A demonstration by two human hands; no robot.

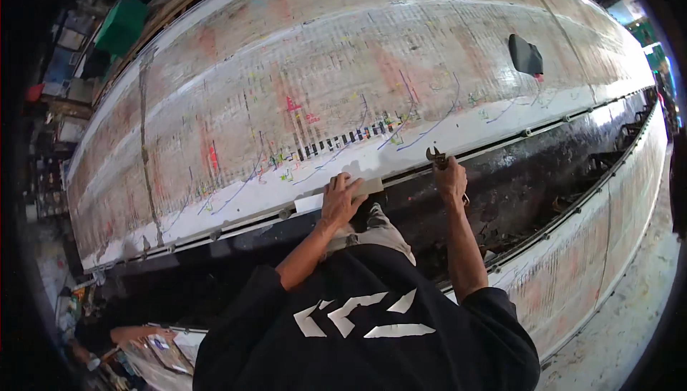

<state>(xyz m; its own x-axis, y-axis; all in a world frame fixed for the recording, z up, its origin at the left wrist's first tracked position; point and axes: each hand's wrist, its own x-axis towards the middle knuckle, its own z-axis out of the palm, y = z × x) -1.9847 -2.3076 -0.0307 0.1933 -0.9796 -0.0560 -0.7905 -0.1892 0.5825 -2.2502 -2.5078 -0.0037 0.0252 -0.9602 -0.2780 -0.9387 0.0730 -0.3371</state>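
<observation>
My right hand (451, 180) is wrapped round an adjustable wrench (434, 156), its open jaw pointing up and away from me. The wrench is over the dark gap at the near edge of a long table (236, 133) covered in paint stains. At that same edge, my left hand (338, 200) grips a flat pale strip (369, 189), with its fingers over it and the thumb toward the right. The strip's white end (309, 203) shows left of the hand. My palm hides the middle of the strip.
A dark grey block-like object (526, 55) lies on the table at the right. A metal rail with small fittings (527, 132) runs along the near edge. Behind me stands a second stained table (572, 269). Another person's arm (136, 334) shows at lower left, and a green box (122, 26) at upper left.
</observation>
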